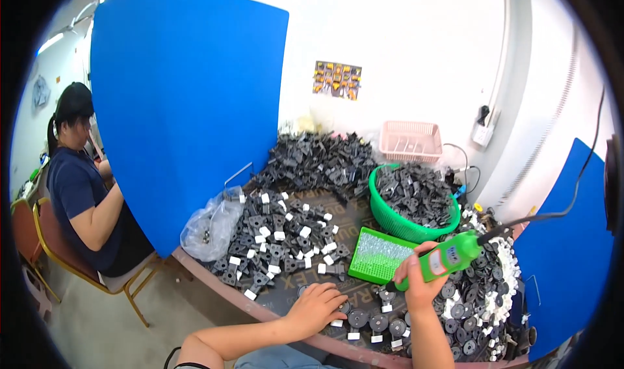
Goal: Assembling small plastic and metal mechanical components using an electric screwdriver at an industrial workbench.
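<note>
My right hand [421,279] is wrapped round a green electric screwdriver [450,257], its cable rising to the upper right. The driver's tip points down at a black part with a white tab [387,297], just in front of the screw tray; I cannot tell whether they touch. My left hand [316,312] lies near the table's front edge, fingers stretched out. Its fingertips are at a round black part at the end of a row of black wheel parts [378,322] with white tabs. Beyond the hands sits a green tray [359,273] of small silvery screws.
Black parts with white blocks [276,236] cover the table's left, beside a clear plastic bag [211,229]. Behind are a black heap [318,164], a green basket [383,216] and a pink basket [411,138]. Black discs and white pieces [504,271] lie right. Blue partitions [188,109] flank the table; a seated person [78,180] is left.
</note>
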`<action>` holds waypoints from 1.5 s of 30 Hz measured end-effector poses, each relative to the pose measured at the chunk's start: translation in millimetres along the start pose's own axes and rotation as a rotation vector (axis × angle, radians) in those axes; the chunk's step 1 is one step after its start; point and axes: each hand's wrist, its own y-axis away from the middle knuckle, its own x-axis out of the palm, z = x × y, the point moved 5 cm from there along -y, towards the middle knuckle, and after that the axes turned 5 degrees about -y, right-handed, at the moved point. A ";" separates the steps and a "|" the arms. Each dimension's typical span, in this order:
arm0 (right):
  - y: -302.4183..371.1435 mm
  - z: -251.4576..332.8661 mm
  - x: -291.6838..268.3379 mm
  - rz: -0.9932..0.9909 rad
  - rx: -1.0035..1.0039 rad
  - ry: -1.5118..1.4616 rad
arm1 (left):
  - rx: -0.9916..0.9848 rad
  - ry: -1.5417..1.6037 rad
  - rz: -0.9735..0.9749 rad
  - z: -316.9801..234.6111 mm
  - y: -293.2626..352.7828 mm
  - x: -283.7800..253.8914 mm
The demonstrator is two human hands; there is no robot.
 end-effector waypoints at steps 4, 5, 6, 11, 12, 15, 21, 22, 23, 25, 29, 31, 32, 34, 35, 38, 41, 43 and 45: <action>5.0 -1.0 -2.1 0.024 0.009 -0.002 | 0.009 -0.037 -0.020 -2.6 5.1 3.4; 6.6 -1.2 -2.9 0.022 0.016 -0.003 | -0.016 -0.055 -0.013 -1.8 7.7 6.6; 7.3 -3.3 -4.2 0.009 0.035 -0.031 | -0.041 -0.072 -0.005 -1.9 10.0 9.3; 5.9 1.9 -3.6 0.035 0.004 -0.026 | 0.021 -0.131 -0.046 -12.5 12.3 2.5; 4.7 1.8 -4.2 0.034 0.006 -0.015 | 0.022 -0.146 -0.063 -12.7 12.3 1.2; 3.6 -4.2 -8.9 0.030 0.010 -0.020 | 0.010 -0.140 -0.068 -13.4 11.9 1.3; 3.8 -15.4 -18.9 0.009 0.026 0.014 | -0.031 -0.062 -0.045 -13.8 4.1 3.5; 4.3 -14.7 -20.1 -0.012 0.018 -0.015 | -0.037 -0.051 -0.036 -13.7 3.8 4.0; 4.4 -14.0 -21.0 -0.032 0.010 -0.044 | -0.042 -0.048 -0.036 -12.5 3.4 4.0; 4.4 -11.7 -19.6 -0.032 0.020 -0.033 | -0.037 -0.032 -0.030 -10.4 3.7 3.9; 3.1 -12.2 -15.8 -0.032 0.038 -0.031 | -0.044 -0.015 -0.054 -9.2 6.1 2.8; 3.4 -13.0 -14.1 -0.015 0.029 -0.003 | -0.030 0.013 -0.060 -6.9 7.9 5.5; 3.3 -12.6 -13.4 -0.005 0.016 0.025 | -0.036 0.013 -0.066 -6.8 8.8 5.1; 6.1 -13.3 -13.8 -0.002 0.020 0.023 | -0.037 0.036 -0.045 -7.2 9.5 5.9; 7.0 -13.5 -14.6 -0.009 0.024 0.021 | -0.040 0.038 -0.048 -8.2 9.5 5.4; 10.7 -11.3 -17.3 -0.018 0.028 0.034 | -0.056 0.089 -0.020 -10.4 10.1 7.3; 14.5 -9.6 -14.2 -0.020 0.036 -0.018 | -0.104 0.195 0.013 -6.3 7.2 9.1; 15.2 -5.2 -4.7 -0.008 0.057 -0.017 | -0.138 0.219 0.041 -0.4 4.4 5.5; 16.5 3.1 7.7 0.016 0.051 0.000 | -0.182 0.220 0.049 3.3 1.9 4.2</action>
